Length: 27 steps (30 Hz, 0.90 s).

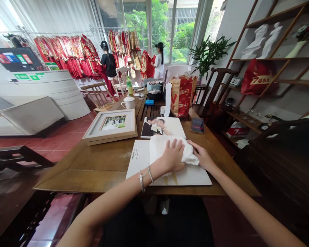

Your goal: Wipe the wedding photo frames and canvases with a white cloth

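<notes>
My left hand point(173, 156) lies flat with its fingers spread on a folded white cloth point(158, 145). The cloth rests on a flat white board point(141, 164), which carries small printing at its left and two yellowish marks near its front edge. At the cloth's right side is my right hand point(203, 156), its fingers stretched along the cloth edge and partly hidden. Just beyond the cloth lies a wedding photo panel point(170, 127) showing a couple. A light wooden picture frame point(112, 125) holding a smaller photo sits to the left.
The brown table point(98, 171) also bears a lidded white mug point(129, 102), a small dark box point(197, 125), a red-and-tan paper bag point(184, 96) and a green bottle point(129, 85). Two people stand by racks of red garments point(67, 55). Shelves point(273, 60) rise at right.
</notes>
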Motion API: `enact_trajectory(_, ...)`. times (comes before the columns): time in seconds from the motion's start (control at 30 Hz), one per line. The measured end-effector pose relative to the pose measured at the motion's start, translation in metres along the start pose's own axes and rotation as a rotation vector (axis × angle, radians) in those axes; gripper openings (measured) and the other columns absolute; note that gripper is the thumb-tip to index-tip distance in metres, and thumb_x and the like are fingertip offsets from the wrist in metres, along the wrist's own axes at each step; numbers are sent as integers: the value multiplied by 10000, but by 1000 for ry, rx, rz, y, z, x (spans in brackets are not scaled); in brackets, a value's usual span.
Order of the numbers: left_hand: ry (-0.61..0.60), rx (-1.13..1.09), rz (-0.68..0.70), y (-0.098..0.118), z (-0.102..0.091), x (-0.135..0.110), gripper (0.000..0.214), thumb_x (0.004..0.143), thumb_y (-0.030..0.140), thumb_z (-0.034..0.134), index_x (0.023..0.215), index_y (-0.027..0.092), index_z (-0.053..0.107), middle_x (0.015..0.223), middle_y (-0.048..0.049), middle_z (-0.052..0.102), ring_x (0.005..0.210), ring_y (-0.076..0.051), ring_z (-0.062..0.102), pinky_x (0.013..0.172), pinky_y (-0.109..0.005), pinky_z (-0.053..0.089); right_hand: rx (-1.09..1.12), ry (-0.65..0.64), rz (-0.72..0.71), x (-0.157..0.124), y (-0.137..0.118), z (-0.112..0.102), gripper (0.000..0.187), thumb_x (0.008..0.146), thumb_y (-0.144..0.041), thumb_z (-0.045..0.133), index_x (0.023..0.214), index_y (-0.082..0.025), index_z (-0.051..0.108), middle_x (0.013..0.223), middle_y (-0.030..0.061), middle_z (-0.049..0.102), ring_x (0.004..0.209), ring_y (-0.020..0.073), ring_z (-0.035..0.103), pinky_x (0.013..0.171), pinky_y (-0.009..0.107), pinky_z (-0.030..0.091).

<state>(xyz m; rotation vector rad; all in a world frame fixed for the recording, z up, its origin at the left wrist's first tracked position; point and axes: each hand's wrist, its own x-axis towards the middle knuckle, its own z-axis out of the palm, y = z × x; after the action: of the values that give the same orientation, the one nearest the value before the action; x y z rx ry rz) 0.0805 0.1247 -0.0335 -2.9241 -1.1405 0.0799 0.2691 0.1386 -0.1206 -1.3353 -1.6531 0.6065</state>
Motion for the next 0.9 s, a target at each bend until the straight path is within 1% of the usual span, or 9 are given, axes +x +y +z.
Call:
enact_trajectory(0.07,-1,-5,49,14,0,-17,693,804,396,450,1380,58,267,1478,-164,200,1347,-339,125,1068,-505,132,14,5,20,1,0,-1,426,789,-180,455,1195,-234,575,1311,50,544,1246,224,460,1057,440,331)
enact_trajectory(0.2,27,-23,178,49,-1,-61,749,801,447,445,1392,37,235,1486,-166,167,1353,-355,84,1080,-504,100,27,-3,15,1,-5,-2,400,799,-198,455,1171,-230,597,1302,50,552,1264,224,436,1080,450,295)
enact_trajectory(0.3,41,-47,234,63,-3,-79,772,802,470,449,1396,34,220,1493,-162,144,1355,-354,72,1087,-495,95,19,7,46,1,-9,-2,398,790,-195,456,1157,-216,608,1293,59,559,1272,234,426,1088,465,276)
enact_trajectory(0.37,15,-60,232,62,-5,-76,752,811,462,446,1399,49,224,1494,-151,149,1355,-344,92,1087,-483,116,35,3,49,2,-9,-3,400,785,-199,459,1155,-209,609,1292,63,560,1272,233,425,1091,461,271)
enact_trajectory(0.47,-29,-53,155,50,-5,-53,733,813,441,454,1399,58,236,1491,-150,164,1352,-339,121,1079,-482,145,117,-15,43,4,-6,-4,394,776,-226,469,1141,-215,618,1286,57,566,1258,228,444,1079,441,304)
enact_trajectory(0.57,2,-22,39,36,0,-24,770,795,443,483,1399,35,233,1491,-169,144,1351,-350,108,1077,-495,137,204,8,82,4,-5,-3,388,764,-246,481,1121,-220,628,1276,56,575,1225,230,484,1052,424,354)
enact_trajectory(0.67,46,6,-44,31,5,-5,802,785,447,497,1401,15,220,1491,-185,121,1352,-362,88,1078,-505,121,247,56,119,4,-5,0,410,737,-240,517,1133,-228,620,1277,55,573,1193,236,516,1031,422,381)
enact_trajectory(0.77,41,31,-74,38,8,-5,825,779,458,503,1402,3,213,1485,-198,129,1348,-379,84,1072,-525,117,251,66,110,2,-8,-1,392,753,-245,517,1130,-242,622,1266,41,584,1188,230,521,1032,420,379)
enact_trajectory(0.9,64,60,-14,64,10,-29,839,782,502,481,1397,-7,225,1481,-211,132,1345,-402,63,1064,-556,110,238,51,83,2,-13,-3,345,820,-303,469,1113,-233,636,1236,48,608,1193,220,515,1050,410,355)
